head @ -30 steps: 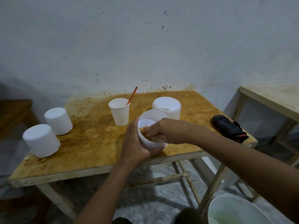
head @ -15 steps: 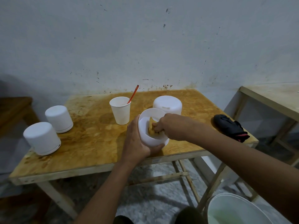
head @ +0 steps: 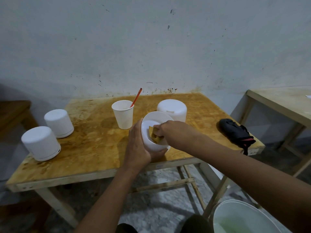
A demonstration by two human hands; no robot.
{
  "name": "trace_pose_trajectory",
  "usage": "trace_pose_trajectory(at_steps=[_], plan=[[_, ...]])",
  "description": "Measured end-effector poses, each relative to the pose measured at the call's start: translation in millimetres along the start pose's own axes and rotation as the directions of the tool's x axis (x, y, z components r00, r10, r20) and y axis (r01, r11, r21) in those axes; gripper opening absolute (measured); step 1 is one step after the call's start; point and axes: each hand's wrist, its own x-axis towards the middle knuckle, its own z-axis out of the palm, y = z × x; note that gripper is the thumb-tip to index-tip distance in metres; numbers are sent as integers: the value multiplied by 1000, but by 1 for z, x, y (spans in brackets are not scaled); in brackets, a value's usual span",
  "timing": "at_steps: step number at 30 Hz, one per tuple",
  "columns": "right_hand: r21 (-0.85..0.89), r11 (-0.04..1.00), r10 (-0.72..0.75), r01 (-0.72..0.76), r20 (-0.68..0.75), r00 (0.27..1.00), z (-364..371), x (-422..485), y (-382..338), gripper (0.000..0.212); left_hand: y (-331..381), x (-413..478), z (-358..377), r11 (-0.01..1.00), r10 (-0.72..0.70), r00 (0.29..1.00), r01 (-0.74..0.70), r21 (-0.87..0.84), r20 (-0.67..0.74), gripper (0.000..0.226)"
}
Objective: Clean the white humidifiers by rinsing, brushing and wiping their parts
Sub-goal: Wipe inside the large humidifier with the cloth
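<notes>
The left hand (head: pixel 137 148) cups the open white tank (head: pixel 152 147) while the right hand (head: pixel 171 130) pinches a tan cloth (head: pixel 155 137) inside it, seemingly mid-wipe; two closed humidifiers (head: pixel 41 143) at nine o'clock apparently await cleaning.

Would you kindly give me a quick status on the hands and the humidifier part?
Left hand grips white tank, tilted toward camera. Right hand pinches tan cloth inside it. Paper cup and white cover close behind, nothing blocking.
</notes>
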Motion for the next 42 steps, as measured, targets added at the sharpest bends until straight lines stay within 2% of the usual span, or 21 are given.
trace_pose_trajectory(at_steps=[3, 9, 12, 16, 18, 20, 24, 27, 30, 32, 35, 38, 42], plan=[[-48, 999, 12, -10, 34, 999, -6, -4, -6, 37, -2, 1, 2, 1000, -23, 1000, 23, 13, 4, 119], [-34, 997, -67, 72, 128, 989, -20, -5, 1, 43, -2, -1, 0, 1000, 6, 1000, -6, 20, 9, 120], [-24, 998, -49, 51, 87, 995, -12, -6, 3, 47, -4, -2, -1, 999, 44, 999, -44, 32, 17, 121], [4, 995, 98, -98, -17, 995, 1, -3, -11, 36, -2, -3, 1, 997, 34, 999, -34, 67, 1, 121], [52, 985, 162, -163, 9, 987, 0, 3, -14, 34, -2, -2, 1, 996, 49, 999, -49, 76, -3, 121], [136, 970, 189, -202, 99, 977, -5, 10, -12, 33, -3, -2, 1, 994, 64, 998, -64, 93, -1, 122], [241, 947, 142, -211, 275, 951, -22, 14, -2, 25, -2, -3, -2, 991, 101, 995, -100, 93, -5, 122], [330, 926, 80, -183, 302, 950, -27, 8, 6, 31, -2, -4, -5, 990, 130, 991, -130, 58, 5, 120], [409, 898, 57, -161, 256, 965, -28, 6, 4, 38, -3, -1, -2, 989, 113, 994, -113, 98, 3, 123], [327, 938, 75, -118, 141, 987, -24, 11, -4, 39, -4, 0, 1, 981, 124, 992, -122, 149, -7, 124], [29, 999, 49, -46, -139, 989, -10, 16, -13, 40, -4, -2, 0, 985, 129, 992, -129, 116, 4, 122], [-132, 991, 12, -36, -174, 985, -2, 12, -18, 38, -2, -3, -2, 990, 113, 993, -114, 79, 13, 120], [-268, 960, 50, -82, -125, 991, -10, 12, -20, 30, -1, -3, -1, 992, 101, 995, -101, 81, 8, 122]])
